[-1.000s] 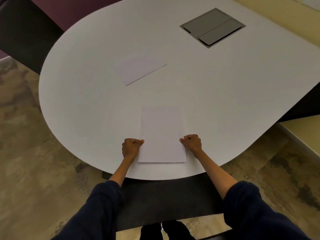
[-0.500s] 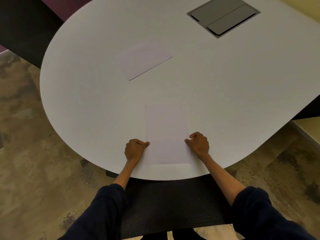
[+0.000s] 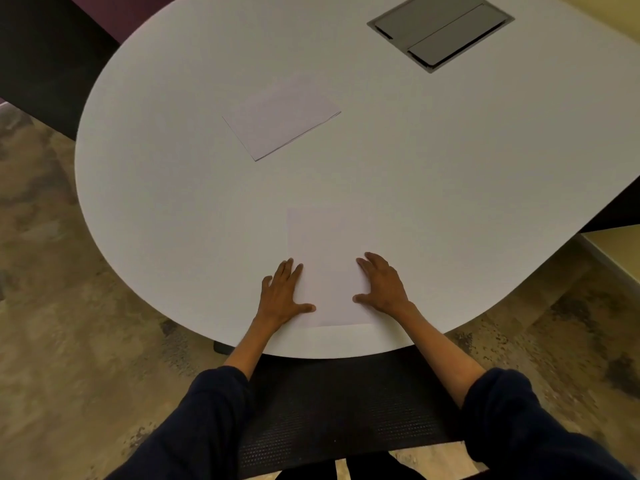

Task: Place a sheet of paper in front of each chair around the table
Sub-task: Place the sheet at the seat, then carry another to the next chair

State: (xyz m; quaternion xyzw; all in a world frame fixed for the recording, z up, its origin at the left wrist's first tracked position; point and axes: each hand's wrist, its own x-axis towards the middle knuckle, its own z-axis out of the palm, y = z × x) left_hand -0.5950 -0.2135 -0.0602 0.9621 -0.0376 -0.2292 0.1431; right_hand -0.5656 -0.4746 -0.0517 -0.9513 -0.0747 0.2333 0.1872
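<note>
A single white sheet of paper (image 3: 325, 258) lies flat near the front edge of the white rounded table (image 3: 450, 188), above a black mesh chair (image 3: 332, 410). My left hand (image 3: 282, 294) rests flat on the sheet's left edge with fingers spread. My right hand (image 3: 382, 285) lies flat on its right edge, fingers also apart. Neither hand grips the paper. A small stack of sheets (image 3: 280, 117) lies farther back on the table, turned at an angle.
A grey hatch with two flaps (image 3: 440, 29) is set into the tabletop at the back right. A dark chair or panel (image 3: 45, 57) stands at the far left. Mottled carpet (image 3: 69, 306) surrounds the table.
Both hands were closed in fists pinching the sheet's lower edges; now they have opened and lie flat on it. The view has shifted slightly, and the sheet stays near the front edge.
</note>
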